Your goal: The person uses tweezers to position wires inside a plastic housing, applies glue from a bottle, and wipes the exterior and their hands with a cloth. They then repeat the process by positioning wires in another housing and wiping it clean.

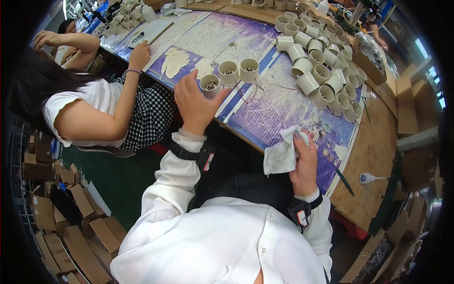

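Note:
My left hand (195,105) is spread, with thumb and fingers apart beside a cream cylindrical cup (209,93) near the table's edge. Whether the hand touches that cup I cannot tell. Two more cream cups, one in the middle (229,79) and one to the right (249,75), stand upright in a row with it. Small dark and metallic parts show inside all three. My right hand (305,165) grips a crumpled white cloth (280,156) over the front edge of the table.
A large pile of similar cups (326,71) covers the far right of the worn purple table (265,111). A green stick-like tool (344,182) and a small white squeeze bottle (366,178) lie at right. Another person (90,104) sits at left; cardboard boxes (85,236) fill the lower left.

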`<state>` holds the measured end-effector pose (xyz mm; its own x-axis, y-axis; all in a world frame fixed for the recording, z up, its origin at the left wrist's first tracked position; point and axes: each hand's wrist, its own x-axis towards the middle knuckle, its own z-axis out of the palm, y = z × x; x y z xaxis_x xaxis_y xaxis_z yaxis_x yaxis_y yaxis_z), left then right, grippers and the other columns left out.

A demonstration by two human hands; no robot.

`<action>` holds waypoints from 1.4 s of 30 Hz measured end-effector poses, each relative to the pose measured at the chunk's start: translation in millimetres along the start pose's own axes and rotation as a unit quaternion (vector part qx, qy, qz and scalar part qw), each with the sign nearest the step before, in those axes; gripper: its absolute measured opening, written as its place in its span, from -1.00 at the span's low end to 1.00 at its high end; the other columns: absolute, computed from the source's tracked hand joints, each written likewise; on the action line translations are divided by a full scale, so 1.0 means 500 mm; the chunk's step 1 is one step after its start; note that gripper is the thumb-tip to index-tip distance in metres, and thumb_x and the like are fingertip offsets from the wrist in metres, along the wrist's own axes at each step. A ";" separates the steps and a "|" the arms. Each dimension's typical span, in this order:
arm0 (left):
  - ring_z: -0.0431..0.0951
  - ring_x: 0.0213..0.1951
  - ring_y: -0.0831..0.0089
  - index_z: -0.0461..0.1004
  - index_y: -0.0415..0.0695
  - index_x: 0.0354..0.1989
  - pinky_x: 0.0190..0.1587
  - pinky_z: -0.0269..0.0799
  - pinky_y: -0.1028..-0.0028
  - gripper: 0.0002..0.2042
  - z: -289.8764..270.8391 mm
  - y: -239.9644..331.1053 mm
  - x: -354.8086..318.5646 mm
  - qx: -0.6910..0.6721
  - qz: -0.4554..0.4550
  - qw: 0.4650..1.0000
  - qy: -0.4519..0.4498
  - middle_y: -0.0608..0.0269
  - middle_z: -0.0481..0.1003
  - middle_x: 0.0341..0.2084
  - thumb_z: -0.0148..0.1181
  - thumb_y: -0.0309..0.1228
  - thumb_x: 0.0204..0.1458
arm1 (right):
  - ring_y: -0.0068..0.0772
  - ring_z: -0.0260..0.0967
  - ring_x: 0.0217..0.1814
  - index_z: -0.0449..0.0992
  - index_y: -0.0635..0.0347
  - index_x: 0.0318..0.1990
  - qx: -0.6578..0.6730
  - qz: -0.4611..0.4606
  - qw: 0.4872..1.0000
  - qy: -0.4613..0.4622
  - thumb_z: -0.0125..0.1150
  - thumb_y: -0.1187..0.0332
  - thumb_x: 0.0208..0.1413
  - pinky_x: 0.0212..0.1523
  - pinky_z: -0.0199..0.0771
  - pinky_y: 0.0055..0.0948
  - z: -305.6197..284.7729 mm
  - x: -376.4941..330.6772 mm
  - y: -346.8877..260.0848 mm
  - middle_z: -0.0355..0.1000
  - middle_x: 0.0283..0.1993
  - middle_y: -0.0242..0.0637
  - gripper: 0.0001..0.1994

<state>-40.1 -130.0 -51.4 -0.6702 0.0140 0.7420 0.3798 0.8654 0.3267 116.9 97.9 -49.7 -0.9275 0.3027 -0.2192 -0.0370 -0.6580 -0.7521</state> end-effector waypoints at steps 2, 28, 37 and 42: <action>0.36 -0.12 0.14 0.34 -0.21 -0.04 -0.04 0.25 0.23 -0.41 0.019 0.007 0.011 0.028 0.015 0.999 -0.008 0.11 0.41 -0.22 0.38 -0.13 -0.21 | -0.50 0.45 -0.20 0.36 0.23 -0.04 -0.004 -0.002 1.000 -0.002 0.10 0.44 0.16 -0.16 0.48 -0.50 -0.005 -0.001 0.000 0.46 -0.19 -0.32 -0.78; 0.27 0.20 0.24 0.08 -0.35 0.25 0.24 0.13 0.35 -0.44 -0.070 -0.105 0.003 -0.596 -0.117 0.743 -0.283 -0.07 0.28 0.16 0.07 -0.31 0.16 | -0.48 0.46 -0.20 0.35 0.22 -0.03 0.018 0.019 0.999 -0.023 0.11 0.44 0.16 -0.16 0.49 -0.49 -0.019 0.005 -0.002 0.47 -0.20 -0.30 -0.76; 0.22 0.25 0.16 -0.02 -0.34 0.29 0.27 0.10 0.29 -0.41 -0.069 -0.068 0.005 -0.682 -0.104 0.634 -0.351 -0.19 0.18 0.21 0.01 -0.30 0.18 | -0.54 0.44 -0.21 0.40 0.21 -0.08 -0.017 0.029 0.998 -0.053 0.13 0.45 0.15 -0.17 0.45 -0.55 0.017 0.012 0.002 0.47 -0.21 -0.34 -0.81; 0.22 0.24 0.17 -0.03 -0.34 0.29 0.26 0.10 0.28 -0.40 -0.066 -0.058 0.003 -0.703 -0.097 0.608 -0.357 -0.19 0.16 0.22 0.00 -0.29 0.18 | -0.59 0.42 -0.25 0.42 0.22 -0.12 -0.057 0.038 0.993 -0.092 0.16 0.46 0.12 -0.21 0.42 -0.60 0.037 0.019 0.005 0.46 -0.26 -0.37 -0.82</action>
<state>-30.8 -171.5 -40.4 -0.7051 0.6275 0.3301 0.0823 -0.3900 0.9171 101.1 86.2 -42.3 -0.9788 0.1175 -0.1680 0.0675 -0.5888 -0.8054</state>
